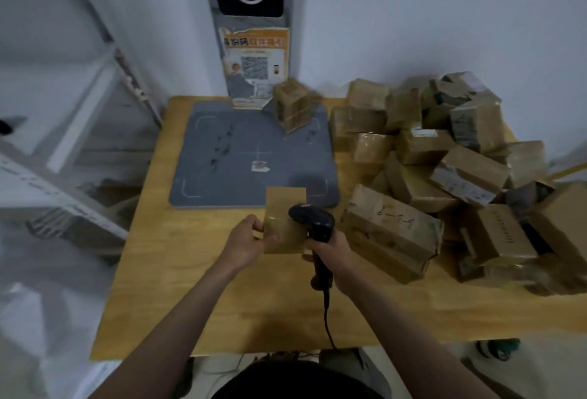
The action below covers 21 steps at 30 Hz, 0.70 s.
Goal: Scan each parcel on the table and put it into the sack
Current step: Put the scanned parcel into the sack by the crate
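The left hand pinches a flat brown parcel at its nine o'clock edge, just off the grey mat. The right hand wraps the scanner handle, head over the parcel. No label shows, perhaps underneath: turn it up, hold steady, then trigger.
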Each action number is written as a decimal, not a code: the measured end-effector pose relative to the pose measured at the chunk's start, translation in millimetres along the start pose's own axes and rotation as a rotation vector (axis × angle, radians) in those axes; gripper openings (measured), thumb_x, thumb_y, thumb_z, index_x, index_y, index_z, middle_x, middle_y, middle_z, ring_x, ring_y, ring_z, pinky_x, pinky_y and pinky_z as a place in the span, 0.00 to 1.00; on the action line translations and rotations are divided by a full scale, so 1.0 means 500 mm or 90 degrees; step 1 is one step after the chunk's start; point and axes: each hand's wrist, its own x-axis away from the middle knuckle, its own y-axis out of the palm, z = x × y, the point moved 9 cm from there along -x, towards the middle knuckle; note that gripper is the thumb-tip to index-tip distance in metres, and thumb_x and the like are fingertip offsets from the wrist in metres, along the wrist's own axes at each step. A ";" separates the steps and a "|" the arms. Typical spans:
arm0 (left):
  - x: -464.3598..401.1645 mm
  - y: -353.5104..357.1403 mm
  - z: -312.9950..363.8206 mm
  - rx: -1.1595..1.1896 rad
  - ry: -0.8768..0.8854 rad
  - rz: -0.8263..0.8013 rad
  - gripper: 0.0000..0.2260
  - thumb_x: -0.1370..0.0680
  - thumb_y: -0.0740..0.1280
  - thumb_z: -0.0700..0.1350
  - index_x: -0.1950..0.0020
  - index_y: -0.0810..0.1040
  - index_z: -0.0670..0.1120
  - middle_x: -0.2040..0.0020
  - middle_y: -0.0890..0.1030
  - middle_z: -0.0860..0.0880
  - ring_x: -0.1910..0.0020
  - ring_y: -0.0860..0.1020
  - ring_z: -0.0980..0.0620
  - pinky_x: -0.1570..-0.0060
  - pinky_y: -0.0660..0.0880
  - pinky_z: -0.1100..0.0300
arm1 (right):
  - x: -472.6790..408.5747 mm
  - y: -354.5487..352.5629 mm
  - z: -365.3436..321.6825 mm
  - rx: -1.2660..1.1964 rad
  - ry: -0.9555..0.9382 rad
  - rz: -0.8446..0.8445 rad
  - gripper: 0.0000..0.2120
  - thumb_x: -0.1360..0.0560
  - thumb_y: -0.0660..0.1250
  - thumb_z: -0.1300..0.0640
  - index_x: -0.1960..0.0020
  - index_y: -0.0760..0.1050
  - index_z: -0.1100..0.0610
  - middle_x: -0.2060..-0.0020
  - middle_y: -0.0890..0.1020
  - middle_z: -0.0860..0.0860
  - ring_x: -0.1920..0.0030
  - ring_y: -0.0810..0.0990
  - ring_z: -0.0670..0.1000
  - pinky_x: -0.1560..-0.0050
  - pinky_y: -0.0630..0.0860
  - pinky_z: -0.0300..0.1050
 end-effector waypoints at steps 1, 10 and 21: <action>0.002 0.009 -0.031 -0.004 -0.020 0.002 0.15 0.26 0.75 0.50 0.53 0.72 0.43 0.50 0.80 0.40 0.57 0.79 0.44 0.58 0.75 0.49 | -0.002 0.008 0.022 0.003 0.015 -0.006 0.12 0.24 0.69 0.68 0.48 0.77 0.51 0.46 0.82 0.57 0.46 0.82 0.58 0.45 0.83 0.54; 0.013 0.096 -0.172 -0.039 -0.096 -0.022 0.13 0.23 0.72 0.47 0.50 0.73 0.39 0.51 0.78 0.41 0.50 0.77 0.42 0.52 0.76 0.48 | -0.013 -0.005 0.175 0.128 0.131 0.015 0.09 0.25 0.69 0.67 0.45 0.79 0.60 0.49 0.82 0.64 0.55 0.81 0.57 0.47 0.81 0.58; 0.015 0.135 -0.198 0.041 -0.145 -0.067 0.25 0.18 0.64 0.51 0.23 0.65 0.44 0.27 0.69 0.44 0.30 0.70 0.44 0.37 0.71 0.54 | -0.042 -0.006 0.174 0.059 0.122 0.066 0.13 0.24 0.70 0.66 0.42 0.76 0.56 0.50 0.82 0.55 0.49 0.82 0.57 0.44 0.82 0.57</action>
